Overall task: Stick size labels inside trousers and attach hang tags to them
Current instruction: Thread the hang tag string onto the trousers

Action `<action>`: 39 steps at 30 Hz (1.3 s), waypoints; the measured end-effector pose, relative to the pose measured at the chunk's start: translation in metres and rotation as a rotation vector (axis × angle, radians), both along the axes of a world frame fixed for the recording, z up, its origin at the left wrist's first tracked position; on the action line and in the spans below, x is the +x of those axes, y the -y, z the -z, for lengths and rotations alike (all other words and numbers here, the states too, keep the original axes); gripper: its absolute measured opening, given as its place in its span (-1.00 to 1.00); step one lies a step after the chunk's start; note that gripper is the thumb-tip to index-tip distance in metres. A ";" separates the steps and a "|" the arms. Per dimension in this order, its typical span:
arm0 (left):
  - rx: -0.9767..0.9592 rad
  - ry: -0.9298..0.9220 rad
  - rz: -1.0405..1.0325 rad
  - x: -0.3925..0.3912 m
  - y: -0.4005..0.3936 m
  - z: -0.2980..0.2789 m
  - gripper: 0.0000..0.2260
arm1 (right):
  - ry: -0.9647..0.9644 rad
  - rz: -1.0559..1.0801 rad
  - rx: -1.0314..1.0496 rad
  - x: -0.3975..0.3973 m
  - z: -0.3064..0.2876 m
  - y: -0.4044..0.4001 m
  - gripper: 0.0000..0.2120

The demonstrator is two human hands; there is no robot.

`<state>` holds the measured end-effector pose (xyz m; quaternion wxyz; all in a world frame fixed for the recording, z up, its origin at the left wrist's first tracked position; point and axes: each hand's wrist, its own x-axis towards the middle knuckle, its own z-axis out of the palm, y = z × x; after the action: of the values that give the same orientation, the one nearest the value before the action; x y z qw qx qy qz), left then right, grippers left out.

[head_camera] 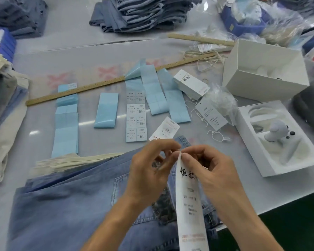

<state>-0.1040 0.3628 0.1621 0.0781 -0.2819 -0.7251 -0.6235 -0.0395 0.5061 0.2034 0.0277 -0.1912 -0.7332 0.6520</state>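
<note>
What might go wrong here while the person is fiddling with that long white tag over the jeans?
The right hand pinches only the top end of the hanging tag, so it may slip or crease while the left hand works at that same end. Loose strings lie nearby on the table and could tangle. The label sheet near the jeans could get brushed aside.

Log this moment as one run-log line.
stage: attaching hang tag | right hand: pinches hang tag top | left hand: fingers curled at tag top | jeans: flat underneath

Wooden rulers [101,83] – two; white boxes [261,69] – two; hands [152,171] – two.
</note>
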 end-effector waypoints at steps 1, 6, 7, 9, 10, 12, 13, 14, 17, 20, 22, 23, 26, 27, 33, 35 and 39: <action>-0.035 -0.104 0.017 0.000 -0.006 -0.001 -0.88 | -0.004 -0.010 0.024 0.003 -0.005 -0.008 -0.91; -0.093 -0.190 0.127 0.006 -0.036 0.017 -0.91 | 0.056 -0.120 0.247 0.009 -0.001 -0.047 -0.93; -0.125 -0.126 0.127 0.006 -0.040 0.024 -0.90 | 0.088 -0.109 0.256 0.008 0.008 -0.051 -0.88; -0.204 0.028 0.074 0.001 -0.041 0.037 -0.84 | 0.173 -0.050 0.277 0.004 0.030 -0.052 -0.84; -0.260 0.103 0.027 -0.007 -0.039 0.043 -0.79 | 0.223 -0.031 0.309 0.001 0.041 -0.050 -0.84; -0.458 0.228 -0.008 -0.028 -0.031 0.056 -0.69 | 0.305 -0.006 0.365 -0.002 0.059 -0.042 -0.83; -0.590 0.270 0.023 -0.038 -0.026 0.059 -0.68 | 0.315 0.013 0.386 -0.003 0.065 -0.037 -0.83; -0.696 0.295 0.075 -0.045 -0.023 0.061 -0.71 | 0.307 0.038 0.416 -0.005 0.068 -0.032 -0.83; -0.628 0.279 0.132 -0.049 -0.017 0.063 -0.90 | 0.232 0.094 0.563 -0.008 0.073 -0.012 -0.84; -0.535 0.113 0.051 -0.041 -0.016 0.062 -0.92 | 0.153 0.138 0.574 -0.012 0.073 0.004 -0.83; -0.610 -0.025 0.034 -0.038 -0.014 0.062 -0.88 | 0.153 0.139 0.580 -0.014 0.074 0.010 -0.84; -0.665 -0.065 0.043 -0.037 -0.014 0.062 -0.83 | 0.164 0.134 0.585 -0.015 0.075 0.013 -0.85; -0.739 -0.021 0.138 -0.040 -0.014 0.061 -0.70 | 0.185 0.149 0.602 -0.016 0.080 0.017 -0.91; -0.716 0.002 0.172 -0.043 -0.015 0.060 -0.74 | 0.180 0.166 0.613 -0.015 0.081 0.017 -0.91; -0.546 0.193 0.263 -0.054 -0.019 0.061 -0.94 | 0.132 0.229 0.604 -0.011 0.087 0.013 -0.88; -0.374 0.369 0.296 -0.057 -0.015 0.058 -0.90 | 0.034 0.286 0.605 -0.010 0.086 0.014 -0.89; -0.206 0.506 0.393 -0.061 -0.002 0.048 -0.89 | -0.095 0.347 0.559 -0.013 0.082 0.018 -0.85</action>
<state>-0.1653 0.3645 0.1141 -0.2549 -0.2590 -0.7126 -0.6002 -0.0521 0.4879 0.1218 0.2240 -0.2677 -0.8382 0.4191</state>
